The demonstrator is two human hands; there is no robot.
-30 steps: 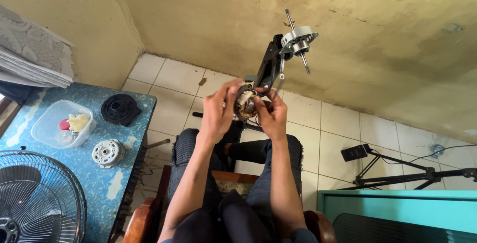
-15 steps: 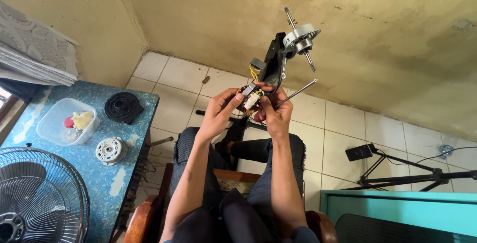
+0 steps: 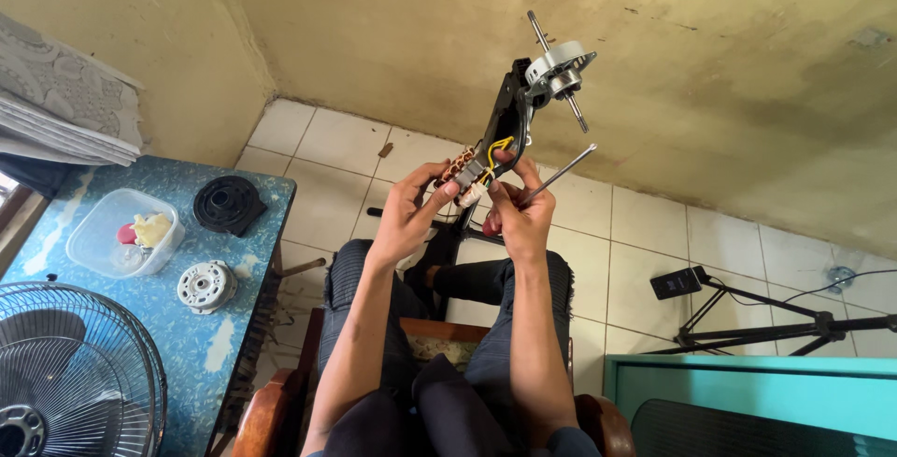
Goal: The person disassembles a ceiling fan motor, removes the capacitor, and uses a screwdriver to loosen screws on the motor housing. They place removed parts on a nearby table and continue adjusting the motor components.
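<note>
I hold a fan motor assembly up in front of me. Its black bracket [image 3: 505, 116] rises to a round silver motor housing [image 3: 560, 68] with a shaft through it. My left hand [image 3: 411, 207] grips the copper-wound stator [image 3: 460, 170] at the lower end, where yellow wires [image 3: 497, 151] loop out. My right hand [image 3: 517, 211] pinches the wires beside the stator and also holds a screwdriver [image 3: 559, 176], its metal shank pointing up to the right.
A blue table [image 3: 140, 326] on my left carries a clear plastic tub [image 3: 120, 233], a black round cap [image 3: 227, 203], a silver motor cover [image 3: 206, 286] and a fan grille [image 3: 65, 373]. A teal cabinet [image 3: 747, 392] and a black stand [image 3: 747, 331] are on the right. I sit on a wooden chair [image 3: 271, 410].
The motor assembly has been raised and tilted, so the stator and yellow wires now show between my hands. The screwdriver shank has come into view at my right hand.
</note>
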